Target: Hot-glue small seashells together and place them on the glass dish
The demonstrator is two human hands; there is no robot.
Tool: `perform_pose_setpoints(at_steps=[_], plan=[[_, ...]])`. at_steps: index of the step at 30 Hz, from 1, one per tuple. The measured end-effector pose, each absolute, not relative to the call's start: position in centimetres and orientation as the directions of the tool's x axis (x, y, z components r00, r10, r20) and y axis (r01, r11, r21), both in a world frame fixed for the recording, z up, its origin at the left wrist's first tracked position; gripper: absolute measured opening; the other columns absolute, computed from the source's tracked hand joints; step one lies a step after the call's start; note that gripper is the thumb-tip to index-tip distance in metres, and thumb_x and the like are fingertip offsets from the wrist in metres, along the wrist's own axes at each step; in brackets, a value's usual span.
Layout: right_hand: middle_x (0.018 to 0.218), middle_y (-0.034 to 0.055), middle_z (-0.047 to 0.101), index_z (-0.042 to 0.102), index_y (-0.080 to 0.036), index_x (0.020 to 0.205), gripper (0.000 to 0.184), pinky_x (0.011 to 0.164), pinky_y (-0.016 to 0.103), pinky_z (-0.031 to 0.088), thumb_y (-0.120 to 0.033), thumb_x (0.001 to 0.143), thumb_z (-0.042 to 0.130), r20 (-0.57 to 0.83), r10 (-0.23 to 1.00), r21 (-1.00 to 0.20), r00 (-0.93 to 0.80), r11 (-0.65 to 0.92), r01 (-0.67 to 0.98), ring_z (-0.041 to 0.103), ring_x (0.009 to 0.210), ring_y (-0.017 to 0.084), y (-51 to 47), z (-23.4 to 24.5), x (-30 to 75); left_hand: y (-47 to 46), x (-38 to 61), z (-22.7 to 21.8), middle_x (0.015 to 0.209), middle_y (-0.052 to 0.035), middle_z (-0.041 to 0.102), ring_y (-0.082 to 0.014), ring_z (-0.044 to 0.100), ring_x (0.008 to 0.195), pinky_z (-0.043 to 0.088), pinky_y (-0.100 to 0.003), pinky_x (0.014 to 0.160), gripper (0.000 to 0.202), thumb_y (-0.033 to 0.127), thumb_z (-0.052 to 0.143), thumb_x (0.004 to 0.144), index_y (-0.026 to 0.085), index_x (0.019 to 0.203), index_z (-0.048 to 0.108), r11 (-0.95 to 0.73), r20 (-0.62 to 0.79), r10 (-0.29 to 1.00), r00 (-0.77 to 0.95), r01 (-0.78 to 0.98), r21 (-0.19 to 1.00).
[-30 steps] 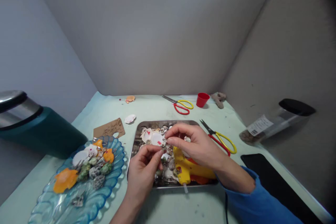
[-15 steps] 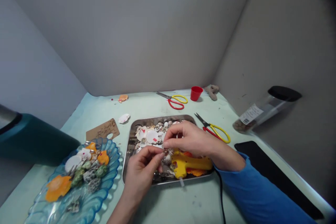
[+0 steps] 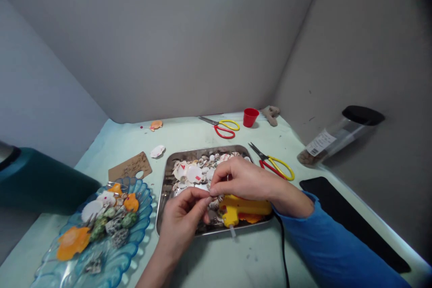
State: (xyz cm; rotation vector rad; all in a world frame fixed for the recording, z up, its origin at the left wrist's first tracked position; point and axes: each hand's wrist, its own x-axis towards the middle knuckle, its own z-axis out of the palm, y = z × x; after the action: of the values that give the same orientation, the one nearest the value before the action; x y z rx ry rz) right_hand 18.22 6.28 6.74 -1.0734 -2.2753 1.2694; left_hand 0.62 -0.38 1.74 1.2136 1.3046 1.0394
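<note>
Over the front half of a metal tray (image 3: 164, 180), my left hand (image 3: 185, 218) and my right hand (image 3: 241, 180) meet fingertip to fingertip. Both are closed in a pinch, and whatever lies between the fingers is too small or hidden to name. Beneath them the tray holds many small shells (image 3: 194, 173), some with red marks. A yellow glue gun (image 3: 248, 207) rests in the tray under my right hand, its pale nozzle over the front rim and its black cord (image 3: 283, 247) running toward me.
On the left, a blue scalloped dish (image 3: 143, 216) of shells and stones stands by a teal bottle (image 3: 47, 182). Two scissors (image 3: 222, 127) lie behind and right of the tray, near a red cup (image 3: 250, 118). A clear canister (image 3: 337, 137) and a black strip (image 3: 351, 220) are at right.
My right fingertips have come slightly closer to my left ones, over the same spot. The whole view has shifted a little; nothing else has visibly moved.
</note>
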Motion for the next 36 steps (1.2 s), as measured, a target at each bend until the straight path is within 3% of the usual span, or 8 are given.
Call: perform_pose_setpoints(at_steps=[7,14,21,27,33,36], plan=[[0.068,-0.0012,0.066,0.072,-0.017,0.076,0.014,0.056,0.021,0.036,-0.024,0.079,0.061,0.001,0.757,-0.781,-0.654,0.409,0.472,0.055,0.063,0.011,5.7,6.8,17.7,-0.3,0.3,1.5,0.044,0.0042,0.058,-0.0066,0.050,0.041,0.035,-0.016,0.045,0.015,0.029,0.065,0.075,0.014,0.075,0.064,0.101,-0.104,0.993,0.052,0.046,0.994],[0.091,0.0012,0.070,0.069,-0.022,0.099,0.022,0.068,0.024,0.041,-0.028,0.087,0.052,0.090,0.825,-0.778,-0.558,0.408,0.478,0.059,0.078,0.014,5.4,7.8,17.6,0.1,0.1,1.3,0.046,0.0045,0.059,-0.0059,0.050,0.044,0.038,-0.015,0.049,0.015,0.028,0.067,0.074,0.015,0.076,0.061,0.088,-0.093,0.994,-0.058,-0.085,0.993],[0.085,0.0012,0.067,0.066,-0.020,0.101,0.024,0.064,0.023,0.042,-0.028,0.079,0.063,0.006,0.831,-0.827,-0.557,0.317,0.464,0.059,0.074,0.014,5.4,7.3,17.4,0.2,-0.1,0.7,0.046,0.0057,0.058,-0.0059,0.051,0.044,0.037,-0.015,0.050,0.015,0.028,0.068,0.075,0.016,0.078,0.060,0.042,-0.075,0.986,-0.147,-0.211,0.976],[0.078,0.0000,0.066,0.066,-0.018,0.088,0.011,0.060,0.023,0.040,-0.024,0.081,0.059,0.025,0.832,-0.805,-0.554,0.346,0.483,0.056,0.068,0.012,5.3,6.9,17.0,0.3,0.0,1.0,0.049,0.0060,0.057,-0.0043,0.051,0.045,0.037,-0.014,0.050,0.014,0.025,0.069,0.074,0.015,0.075,0.060,0.051,-0.080,0.990,-0.119,-0.230,0.972],[0.078,0.0000,0.065,0.066,-0.019,0.089,0.012,0.058,0.022,0.038,-0.023,0.082,0.057,0.038,0.829,-0.795,-0.558,0.364,0.485,0.055,0.068,0.012,5.5,6.8,17.1,0.4,0.1,1.0,0.074,0.0028,0.065,-0.0044,0.056,0.047,0.041,-0.016,0.049,0.019,0.023,0.072,0.071,0.017,0.085,0.061,0.027,-0.052,0.996,-0.076,-0.299,0.954],[0.077,-0.0009,0.064,0.066,-0.019,0.090,0.012,0.059,0.022,0.038,-0.021,0.083,0.057,0.066,0.821,-0.783,-0.567,0.395,0.481,0.055,0.067,0.012,5.4,6.9,17.0,0.3,0.1,1.3,0.077,0.0005,0.067,-0.0058,0.058,0.049,0.044,-0.018,0.051,0.023,0.024,0.073,0.069,0.017,0.088,0.062,0.047,-0.062,0.997,-0.040,-0.293,0.955]])
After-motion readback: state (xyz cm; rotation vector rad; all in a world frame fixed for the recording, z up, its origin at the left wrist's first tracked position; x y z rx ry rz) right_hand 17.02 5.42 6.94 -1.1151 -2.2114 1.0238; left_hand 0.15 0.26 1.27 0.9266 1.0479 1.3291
